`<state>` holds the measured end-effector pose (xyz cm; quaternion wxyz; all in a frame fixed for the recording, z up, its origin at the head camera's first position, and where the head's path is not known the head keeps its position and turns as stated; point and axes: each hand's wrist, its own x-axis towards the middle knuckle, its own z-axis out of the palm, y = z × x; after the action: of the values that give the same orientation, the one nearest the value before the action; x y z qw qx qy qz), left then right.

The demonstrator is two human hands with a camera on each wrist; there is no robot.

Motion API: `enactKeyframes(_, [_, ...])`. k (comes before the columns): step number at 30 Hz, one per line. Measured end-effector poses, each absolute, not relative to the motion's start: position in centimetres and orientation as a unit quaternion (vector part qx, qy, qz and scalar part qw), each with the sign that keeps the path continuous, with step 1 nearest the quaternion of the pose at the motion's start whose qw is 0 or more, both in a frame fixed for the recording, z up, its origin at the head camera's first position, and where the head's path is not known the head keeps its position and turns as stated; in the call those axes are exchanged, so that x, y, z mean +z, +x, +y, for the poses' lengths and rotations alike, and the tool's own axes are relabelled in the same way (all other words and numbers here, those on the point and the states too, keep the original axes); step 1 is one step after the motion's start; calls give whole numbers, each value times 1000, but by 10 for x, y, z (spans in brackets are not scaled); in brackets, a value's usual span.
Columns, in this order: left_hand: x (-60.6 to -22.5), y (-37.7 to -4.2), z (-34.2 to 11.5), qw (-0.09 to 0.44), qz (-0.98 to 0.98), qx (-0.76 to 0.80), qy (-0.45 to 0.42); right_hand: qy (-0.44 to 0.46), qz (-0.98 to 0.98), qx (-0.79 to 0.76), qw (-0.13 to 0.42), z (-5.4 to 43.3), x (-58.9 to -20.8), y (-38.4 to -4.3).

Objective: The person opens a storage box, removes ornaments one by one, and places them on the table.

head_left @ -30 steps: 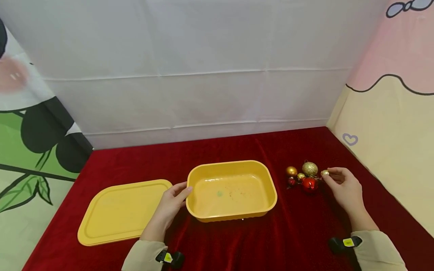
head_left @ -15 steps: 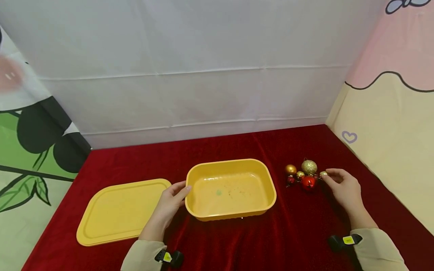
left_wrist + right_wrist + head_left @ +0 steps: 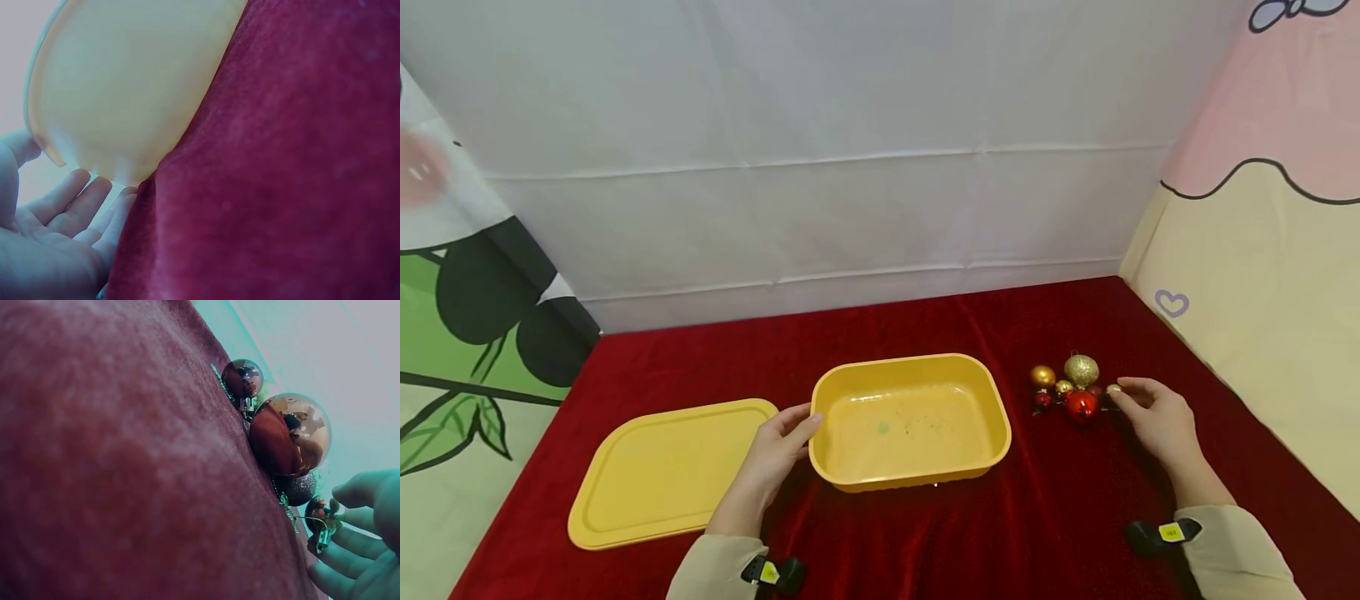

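Note:
At the left end of a yellow plastic box, my left hand holds the rim, thumb over the edge. In the left wrist view its fingertips touch the outer wall. My right hand pinches a small gold Christmas bauble between thumb and fingers. The right wrist view shows this bauble with its cap and cord low among the fingers. Just left of it lie a shiny red bauble, a glittery gold bauble, an orange-gold one and several smaller ones.
A yellow lid lies flat on the red velvet cloth, left of the box and partly behind the left forearm. A white cloth wall stands behind the table, with printed fabric on both sides.
My right hand has drawn the small gold bauble slightly away from the cluster, and a dark red bauble now shows between them. The left hand and box stay still; the head view shifted slightly.

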<state>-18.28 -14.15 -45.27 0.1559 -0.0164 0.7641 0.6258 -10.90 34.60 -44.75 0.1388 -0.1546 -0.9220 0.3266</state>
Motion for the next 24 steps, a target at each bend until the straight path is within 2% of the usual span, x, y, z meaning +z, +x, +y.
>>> enactKeyframes(7, [-451,-176,-145,147,759,634,-15,-128,-929,329,112,345,-449,-112])
enactKeyframes(17, [-453,-177,-145,144,761,633,-22,-118,-928,338,102,344,-450,-115])
enactKeyframes(24, [-452,-181,-140,153,751,642,2,-128,-931,317,130,339,-443,-108])
